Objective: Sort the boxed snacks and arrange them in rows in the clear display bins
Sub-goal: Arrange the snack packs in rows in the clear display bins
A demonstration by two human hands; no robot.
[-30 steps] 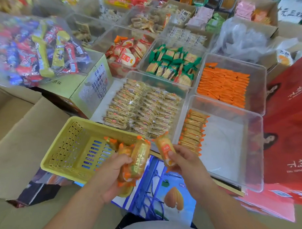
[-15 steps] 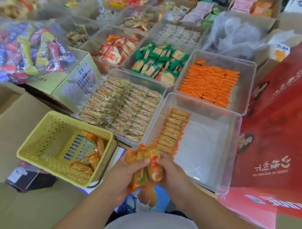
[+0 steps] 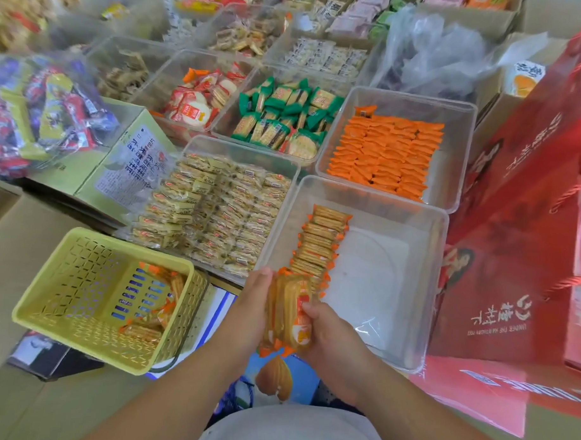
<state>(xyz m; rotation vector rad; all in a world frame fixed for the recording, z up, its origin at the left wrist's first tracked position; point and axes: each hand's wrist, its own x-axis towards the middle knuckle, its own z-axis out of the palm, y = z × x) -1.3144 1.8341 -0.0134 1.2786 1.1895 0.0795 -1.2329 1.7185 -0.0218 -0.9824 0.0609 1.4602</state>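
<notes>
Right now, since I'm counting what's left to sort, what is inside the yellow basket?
Orange-wrapped cracker packs lie piled at the right end of the yellow basket. They overlap, so whatever lies beneath the top ones is covered and no exact count can be read.

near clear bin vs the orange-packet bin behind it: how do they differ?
Fill: the near bin holds one row of cracker packs along its left wall, floor mostly bare; the far bin is nearly covered by rows of orange packets. Wrappers: the near bin's are see-through with orange ends; the far bin's are solid orange. Both are clear plastic bins with packs in rows.
</notes>
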